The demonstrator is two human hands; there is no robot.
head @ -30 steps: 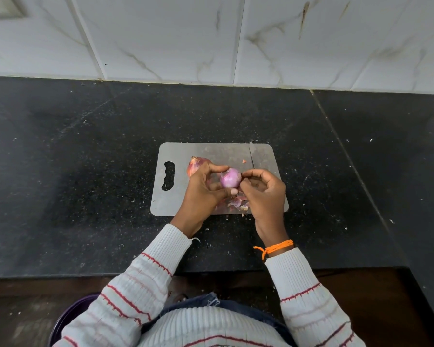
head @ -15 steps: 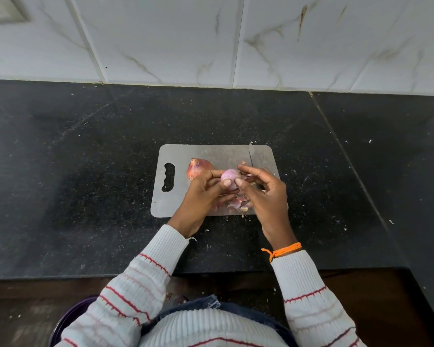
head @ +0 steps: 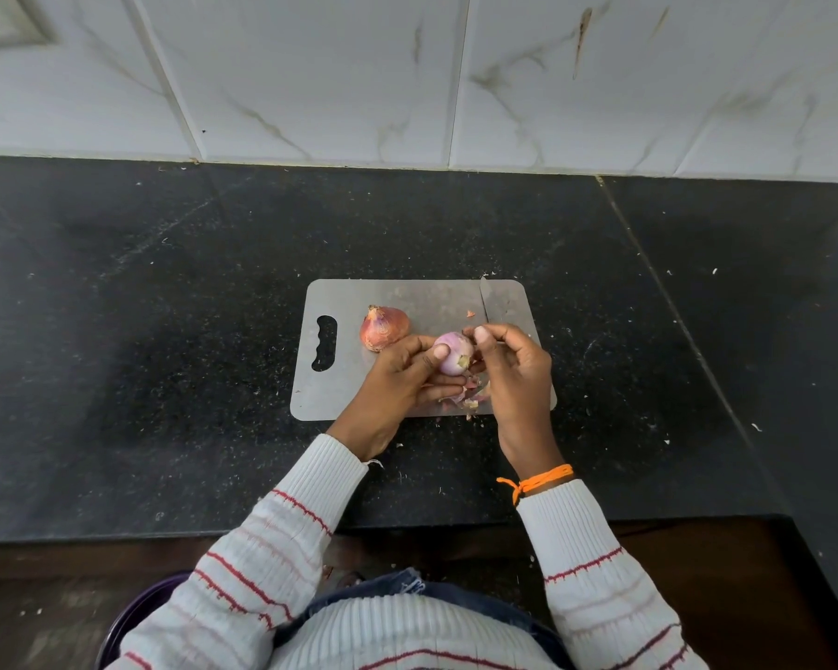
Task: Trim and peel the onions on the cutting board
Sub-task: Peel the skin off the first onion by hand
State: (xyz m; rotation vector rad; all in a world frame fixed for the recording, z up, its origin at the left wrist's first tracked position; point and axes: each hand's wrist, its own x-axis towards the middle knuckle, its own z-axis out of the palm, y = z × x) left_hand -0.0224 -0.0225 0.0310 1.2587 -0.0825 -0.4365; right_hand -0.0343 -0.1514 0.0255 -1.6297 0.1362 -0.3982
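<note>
While the left hand (head: pixel 397 374) cups a pale purple peeled onion (head: pixel 451 353) just above the cutting board (head: pixel 407 297), its thumb lies across the near left side of the bulb and its fingers curl underneath, so that hand is gripping the onion. At the onion's right side the right hand (head: pixel 516 374) has its thumb and forefinger drawn together and touching the bulb's upper right edge; the other fingers are curled loosely toward the palm, and whether a shred of skin sits in the pinch cannot be told. A pale stub shows on the near face of the held onion. Left of it and a little farther away, a second onion (head: pixel 383 327), still in its orange-brown skin, lies on the board beside the left hand's knuckles, its pointed tip toward the far left. Loose onion peels (head: pixel 463 398) lie on the board's near edge below and between the two hands. A knife (head: pixel 485 302) rests on the far right part of the board, blade pointing away, its near end hidden behind the right hand. The grey board, with a handle slot (head: pixel 325 343) at its left end, sits on a dark speckled countertop (head: pixel 165 355) backed by white marbled wall tiles (head: pixel 310 74). An orange thread (head: pixel 535 482) circles the right wrist above a white striped sleeve.
</note>
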